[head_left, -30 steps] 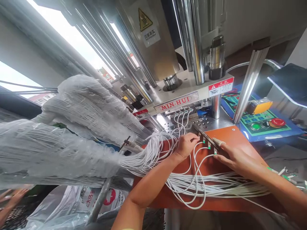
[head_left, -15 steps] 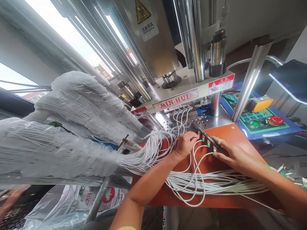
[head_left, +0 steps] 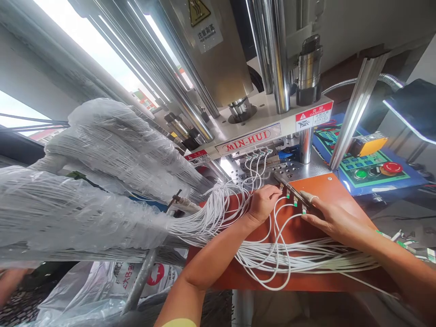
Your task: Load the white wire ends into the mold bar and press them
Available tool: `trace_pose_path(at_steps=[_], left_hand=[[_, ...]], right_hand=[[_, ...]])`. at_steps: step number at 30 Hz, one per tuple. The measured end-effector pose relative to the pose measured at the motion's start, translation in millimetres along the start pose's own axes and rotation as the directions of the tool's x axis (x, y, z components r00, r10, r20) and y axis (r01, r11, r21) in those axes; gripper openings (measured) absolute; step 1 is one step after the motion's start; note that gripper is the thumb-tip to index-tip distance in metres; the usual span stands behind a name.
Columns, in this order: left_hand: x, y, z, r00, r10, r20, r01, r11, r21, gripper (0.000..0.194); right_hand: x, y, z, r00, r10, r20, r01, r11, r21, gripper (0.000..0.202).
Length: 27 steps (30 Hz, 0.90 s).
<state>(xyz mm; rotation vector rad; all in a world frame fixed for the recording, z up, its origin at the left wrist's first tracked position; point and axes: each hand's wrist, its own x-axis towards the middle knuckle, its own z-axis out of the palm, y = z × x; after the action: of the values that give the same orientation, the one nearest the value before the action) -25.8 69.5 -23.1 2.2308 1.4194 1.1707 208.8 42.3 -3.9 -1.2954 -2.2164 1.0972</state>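
My right hand [head_left: 327, 217] grips the near end of a dark metal bar [head_left: 295, 192], thumb below and fingers above it, with a pale covering on one fingertip. Several small connectors with green parts sit in a row along the bar, and white cables [head_left: 281, 236] loop away from them. At the bar's far end, my left hand [head_left: 265, 202] is closed in a pinch on a white cable's end; the fingers partly hide it. Behind, inside the press [head_left: 250, 140], more white cable ends lie in a row in a metal block [head_left: 260, 159].
A thick bundle of white cables [head_left: 306, 256] crosses the orange-brown worktop [head_left: 335, 200]. Plastic-wrapped cable bundles [head_left: 102, 145] hang at left. A blue control panel [head_left: 374, 170] with a red button [head_left: 392, 168] stands at right, beside an aluminium post [head_left: 357, 111].
The view has shifted very slightly. Both hands stay at the bar in nearly the same pose, and the cables in the press look unchanged.
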Motion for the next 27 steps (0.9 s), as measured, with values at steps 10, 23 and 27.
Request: trace_pose_path(at_steps=[10, 23, 27], left_hand=[[-2, -5, 2.8, 1.000, 0.014, 0.001, -0.014, 0.999, 0.029, 0.017], [-1, -12, 4.6, 0.996, 0.087, 0.036, -0.090, 0.993, 0.082, 0.017], [0, -15, 8.2, 0.997, 0.064, 0.047, -0.068, 0.993, 0.096, 0.014]], right_hand=[[2, 13, 6, 0.999, -0.042, -0.001, 0.042, 0.998, -0.043, 0.064], [1, 3, 3, 1.000, -0.014, 0.006, 0.015, 0.995, -0.097, 0.047], [0, -6, 10, 1.000, 0.011, -0.023, -0.017, 0.956, -0.292, 0.053]])
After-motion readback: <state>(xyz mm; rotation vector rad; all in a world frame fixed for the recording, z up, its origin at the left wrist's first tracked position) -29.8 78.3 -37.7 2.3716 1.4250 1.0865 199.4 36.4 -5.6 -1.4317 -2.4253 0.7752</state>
